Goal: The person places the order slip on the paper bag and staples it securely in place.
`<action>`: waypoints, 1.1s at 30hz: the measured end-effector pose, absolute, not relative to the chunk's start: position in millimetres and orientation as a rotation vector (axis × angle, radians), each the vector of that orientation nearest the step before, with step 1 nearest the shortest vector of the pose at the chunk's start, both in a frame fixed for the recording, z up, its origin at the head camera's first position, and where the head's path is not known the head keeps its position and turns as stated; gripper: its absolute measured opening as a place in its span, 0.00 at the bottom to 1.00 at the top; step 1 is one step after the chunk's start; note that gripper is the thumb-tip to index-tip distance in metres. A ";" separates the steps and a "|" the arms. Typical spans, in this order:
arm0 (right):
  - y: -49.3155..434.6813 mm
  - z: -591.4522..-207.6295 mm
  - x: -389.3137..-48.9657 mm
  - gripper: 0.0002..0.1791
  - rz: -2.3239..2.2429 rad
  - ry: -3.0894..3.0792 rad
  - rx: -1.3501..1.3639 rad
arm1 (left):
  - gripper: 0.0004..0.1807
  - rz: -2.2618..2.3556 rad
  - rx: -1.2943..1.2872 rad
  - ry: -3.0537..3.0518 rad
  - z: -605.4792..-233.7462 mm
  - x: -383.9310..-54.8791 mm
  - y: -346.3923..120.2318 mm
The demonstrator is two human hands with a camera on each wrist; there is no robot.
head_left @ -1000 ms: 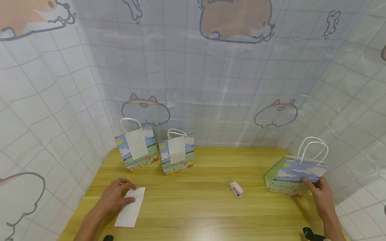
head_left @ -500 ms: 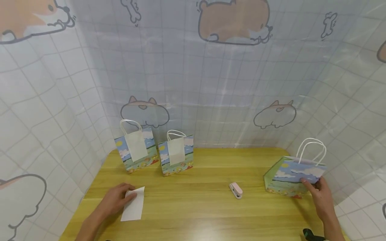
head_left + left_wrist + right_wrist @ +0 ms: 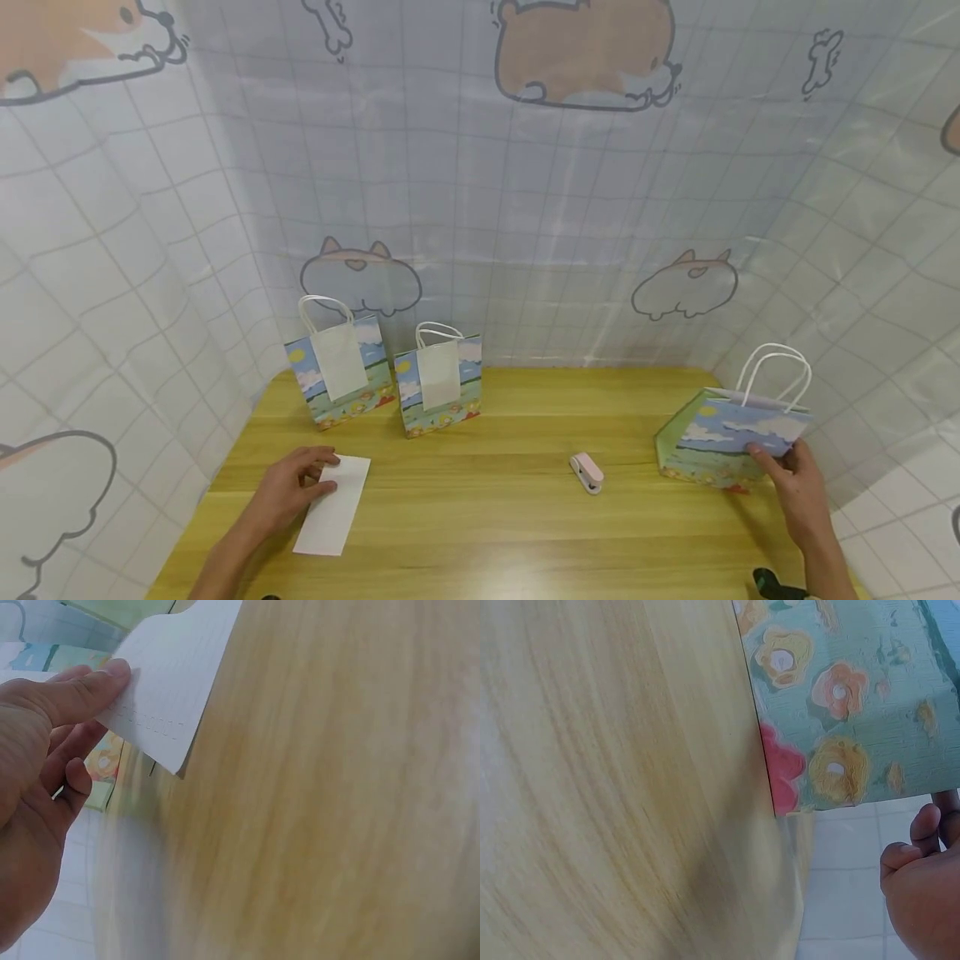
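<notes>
At the left of the table, my left hand pinches the edge of a white slip of paper. Its thumb lies on the paper's face in the left wrist view, where dashed lines run near the end of the slip. On the far right my right hand grips the side of a paper gift bag, thumb on the front panel. This bag has white rope handles and a sky-and-meadow print; its flower-printed lower corner fills part of the right wrist view.
Two similar bags stand at the back left, a left one and a right one, each with a white paper on its front. A pink stapler lies right of centre on the wooden table. Printed curtains enclose the table.
The paper slip tipped up, looking shorter half a second ago, then came back to full length, slightly farther right. My left hand shifted slightly with it. The right hand and its bag stayed almost still.
</notes>
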State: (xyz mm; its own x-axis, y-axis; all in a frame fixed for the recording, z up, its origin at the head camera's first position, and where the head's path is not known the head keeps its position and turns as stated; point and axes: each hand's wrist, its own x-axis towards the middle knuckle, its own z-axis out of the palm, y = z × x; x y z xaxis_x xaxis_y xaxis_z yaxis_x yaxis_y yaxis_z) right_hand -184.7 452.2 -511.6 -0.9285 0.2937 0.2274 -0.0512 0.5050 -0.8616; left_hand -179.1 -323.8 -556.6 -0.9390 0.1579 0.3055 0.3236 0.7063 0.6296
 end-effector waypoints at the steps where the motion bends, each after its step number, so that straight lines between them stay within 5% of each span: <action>1: 452.2 -511.6 -184.7 0.22 1.400 -2.404 -0.202 | 0.17 -1.060 -0.365 -2.692 -555.5 -178.8 -323.4; 33: 443.0 -492.3 -180.8 0.15 1.254 -2.550 -0.105 | 0.26 -1.004 -0.289 -2.620 -550.0 -178.3 -316.0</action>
State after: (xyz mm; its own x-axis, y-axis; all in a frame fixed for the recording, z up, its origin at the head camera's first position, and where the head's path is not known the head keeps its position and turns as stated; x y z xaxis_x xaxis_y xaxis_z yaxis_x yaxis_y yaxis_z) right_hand -180.8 443.0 -492.3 -0.9533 0.1941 0.2314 -0.0648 0.6171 -0.7842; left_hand -178.3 -316.0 -550.0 -0.9283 0.0730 0.3645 0.2979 0.7326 0.6120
